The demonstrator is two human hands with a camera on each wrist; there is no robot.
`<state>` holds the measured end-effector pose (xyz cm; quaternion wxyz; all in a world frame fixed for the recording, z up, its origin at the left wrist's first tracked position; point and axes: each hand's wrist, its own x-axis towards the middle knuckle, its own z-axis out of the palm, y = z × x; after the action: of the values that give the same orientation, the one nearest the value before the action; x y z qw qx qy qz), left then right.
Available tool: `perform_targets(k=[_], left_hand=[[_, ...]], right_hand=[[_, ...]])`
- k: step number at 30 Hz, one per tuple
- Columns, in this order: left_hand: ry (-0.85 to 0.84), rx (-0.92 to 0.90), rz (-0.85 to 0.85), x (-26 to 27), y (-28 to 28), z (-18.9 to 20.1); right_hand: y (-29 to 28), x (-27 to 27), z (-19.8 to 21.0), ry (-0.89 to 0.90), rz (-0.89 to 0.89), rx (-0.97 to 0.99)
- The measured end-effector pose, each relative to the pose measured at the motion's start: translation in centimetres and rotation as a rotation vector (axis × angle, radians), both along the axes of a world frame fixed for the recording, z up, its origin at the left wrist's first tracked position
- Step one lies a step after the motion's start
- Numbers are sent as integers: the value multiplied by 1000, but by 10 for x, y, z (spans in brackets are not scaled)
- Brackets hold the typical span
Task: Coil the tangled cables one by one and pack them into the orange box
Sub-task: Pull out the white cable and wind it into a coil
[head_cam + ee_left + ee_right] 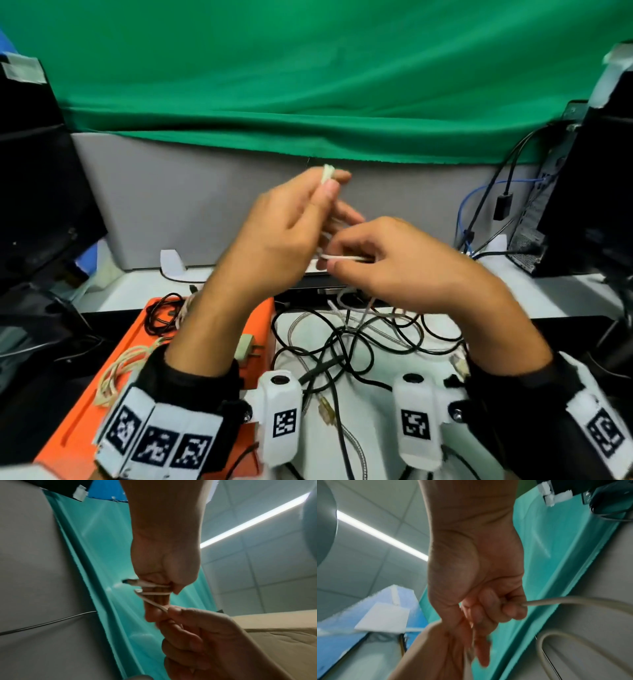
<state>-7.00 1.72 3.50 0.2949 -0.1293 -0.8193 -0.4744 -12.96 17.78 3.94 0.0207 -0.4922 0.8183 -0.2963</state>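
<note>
In the head view my left hand (329,184) is raised above the table and pinches the end of a white cable (328,172) between thumb and fingers. In the left wrist view several short turns of that cable (154,593) lie across its fingers, a connector (131,581) sticking out. Just below, my right hand (330,262) pinches a strand of the same white cable (344,257); in the right wrist view the cable (556,600) leaves its fist to the right. The orange box (85,407) lies at lower left, with a black coil (162,317) and a cream coil (118,368) inside.
A tangle of black, white and clear cables (359,337) lies on the white table under my hands. A beige plug adapter (245,349) rests in the box. Dark monitors (37,192) stand left and right, and a grey partition with a green cloth (308,85) closes the back.
</note>
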Motion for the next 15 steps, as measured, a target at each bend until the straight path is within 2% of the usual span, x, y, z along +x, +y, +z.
perform_targets(k=[2,3,4,7,8,11,15], left_hand=[[-42,-342,113,4,3,1],[-82,-404,118,6,5,3],[-129,-352,74,7,6,4],[-246,94,-218,9,-3,7],[-273,212,-313,9,-6,5],[-299,517,-522,8,-3,4],[-287,820,-785,4,1,4]], right_hand=[[14,1,9,-111,39,-107],[20,0,11,-146,34,-192],[25,-3,13,-148,-2,-299],[29,-20,11,-60,-167,-665],[26,-23,11,-48,-188,-733],[16,-21,6,-11,-191,-733],[0,-11,-1,-130,-95,-632]])
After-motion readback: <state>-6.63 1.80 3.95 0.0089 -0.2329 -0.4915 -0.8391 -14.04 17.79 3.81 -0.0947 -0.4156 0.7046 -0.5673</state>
